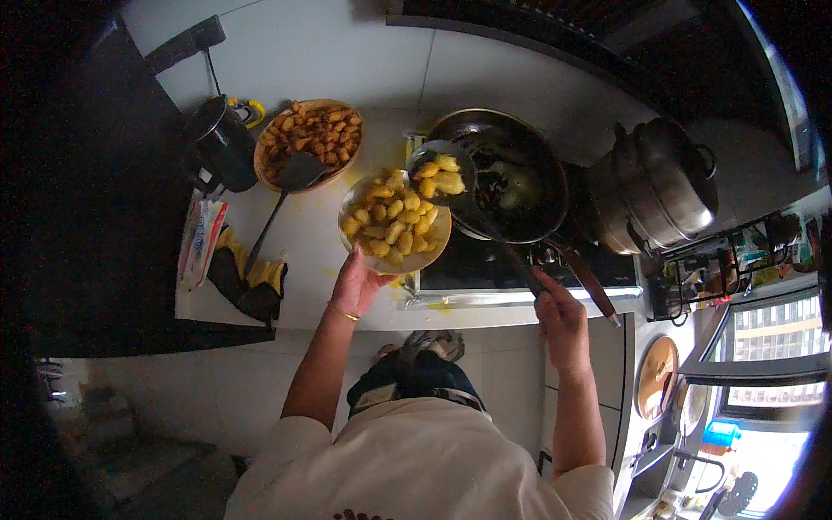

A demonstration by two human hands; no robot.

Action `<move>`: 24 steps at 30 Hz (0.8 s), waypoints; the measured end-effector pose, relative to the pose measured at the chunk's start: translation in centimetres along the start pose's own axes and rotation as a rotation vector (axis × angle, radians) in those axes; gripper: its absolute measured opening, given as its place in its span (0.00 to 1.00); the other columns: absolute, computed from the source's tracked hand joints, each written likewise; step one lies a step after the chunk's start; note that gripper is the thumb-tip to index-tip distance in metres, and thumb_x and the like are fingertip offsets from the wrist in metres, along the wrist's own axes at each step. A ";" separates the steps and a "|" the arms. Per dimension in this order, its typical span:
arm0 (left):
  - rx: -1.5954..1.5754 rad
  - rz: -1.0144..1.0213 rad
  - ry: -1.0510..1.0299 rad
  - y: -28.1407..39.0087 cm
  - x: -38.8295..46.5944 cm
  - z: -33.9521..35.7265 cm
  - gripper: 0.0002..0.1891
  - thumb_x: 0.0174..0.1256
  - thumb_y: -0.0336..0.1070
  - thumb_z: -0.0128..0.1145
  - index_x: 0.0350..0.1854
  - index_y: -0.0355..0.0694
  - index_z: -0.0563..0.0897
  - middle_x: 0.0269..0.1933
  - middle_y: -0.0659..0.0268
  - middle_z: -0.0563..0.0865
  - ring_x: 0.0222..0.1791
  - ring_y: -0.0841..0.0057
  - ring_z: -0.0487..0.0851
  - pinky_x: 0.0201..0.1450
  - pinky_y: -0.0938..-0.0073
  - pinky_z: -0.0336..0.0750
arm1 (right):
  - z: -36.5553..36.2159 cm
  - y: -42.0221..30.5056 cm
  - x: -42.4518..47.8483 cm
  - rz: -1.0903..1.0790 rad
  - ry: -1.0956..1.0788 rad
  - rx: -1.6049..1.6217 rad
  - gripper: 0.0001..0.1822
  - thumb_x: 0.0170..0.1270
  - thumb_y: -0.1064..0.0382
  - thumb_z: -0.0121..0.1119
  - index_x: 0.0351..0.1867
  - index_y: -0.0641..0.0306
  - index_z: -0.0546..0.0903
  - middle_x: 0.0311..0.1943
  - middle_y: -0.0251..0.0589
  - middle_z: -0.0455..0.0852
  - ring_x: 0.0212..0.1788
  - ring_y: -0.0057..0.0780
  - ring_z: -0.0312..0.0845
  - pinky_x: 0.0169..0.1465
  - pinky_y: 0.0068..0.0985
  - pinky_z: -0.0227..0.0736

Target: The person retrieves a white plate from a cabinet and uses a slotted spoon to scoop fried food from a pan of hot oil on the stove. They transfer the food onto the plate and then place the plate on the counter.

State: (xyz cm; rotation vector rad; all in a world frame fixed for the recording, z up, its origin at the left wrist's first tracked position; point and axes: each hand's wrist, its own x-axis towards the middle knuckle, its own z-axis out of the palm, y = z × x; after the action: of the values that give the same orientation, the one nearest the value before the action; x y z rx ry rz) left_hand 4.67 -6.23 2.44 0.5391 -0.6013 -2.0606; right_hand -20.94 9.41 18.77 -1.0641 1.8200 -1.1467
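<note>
My left hand (363, 284) grips the near rim of a pale bowl (429, 259) heaped with yellow fried pieces (393, 224). In my right hand (560, 312) is the dark handle of a skimmer ladle (426, 156). Several more yellow pieces (443, 175) lie in the ladle's head, which overlaps the bowl's far right edge and the wok's left rim in this view. Behind the ladle, the dark wok (549, 195) sits on the stove with oil (513, 185) in its bottom. Its brown handle (590, 283) points towards me, right beside my right hand.
A basket (354, 162) of browned pieces holds a black spatula (302, 170). Left of it stand a dark pitcher (224, 146), a printed packet (203, 244) and black-and-yellow gloves or mitts (250, 279). A steel steamer pot (656, 188) occupies the stove's right side, beyond the cooktop glass (481, 266).
</note>
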 end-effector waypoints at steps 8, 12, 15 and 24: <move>-0.020 0.002 -0.004 -0.1 0.4 0.7 0.32 0.66 0.58 0.44 0.65 0.43 0.59 0.61 0.61 0.69 0.59 0.67 0.71 0.53 0.64 0.75 | 2.2 -1.0 -0.4 -0.470 -0.050 -0.584 0.22 0.59 0.73 0.52 0.57 0.59 0.73 0.24 0.43 0.76 0.23 0.32 0.73 0.29 0.26 0.71; -0.013 0.006 0.019 0.0 0.4 0.9 0.31 0.66 0.57 0.43 0.65 0.43 0.59 0.61 0.61 0.70 0.58 0.68 0.72 0.52 0.66 0.76 | 2.4 -0.3 -0.6 -0.638 -0.036 -0.686 0.26 0.56 0.74 0.54 0.59 0.55 0.71 0.25 0.43 0.74 0.23 0.38 0.74 0.25 0.32 0.73; -0.015 0.010 0.004 0.1 0.4 1.0 0.31 0.66 0.58 0.43 0.65 0.43 0.59 0.61 0.61 0.70 0.57 0.68 0.73 0.51 0.67 0.77 | 2.4 0.4 -0.6 -0.689 0.001 -0.724 0.26 0.55 0.75 0.55 0.58 0.53 0.72 0.26 0.42 0.76 0.22 0.36 0.75 0.24 0.31 0.73; -0.064 0.004 -0.006 0.3 0.1 0.1 0.35 0.63 0.59 0.49 0.66 0.45 0.57 0.62 0.63 0.68 0.60 0.69 0.71 0.51 0.67 0.77 | 2.1 0.2 -0.6 -0.612 0.091 -0.771 0.27 0.56 0.78 0.55 0.58 0.54 0.73 0.23 0.44 0.75 0.22 0.32 0.72 0.26 0.27 0.72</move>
State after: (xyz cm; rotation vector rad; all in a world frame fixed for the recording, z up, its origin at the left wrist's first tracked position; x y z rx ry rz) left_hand 4.72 -6.46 2.65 0.4938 -0.5380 -2.0710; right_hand -18.87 9.33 17.92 -2.1490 2.1353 -0.7989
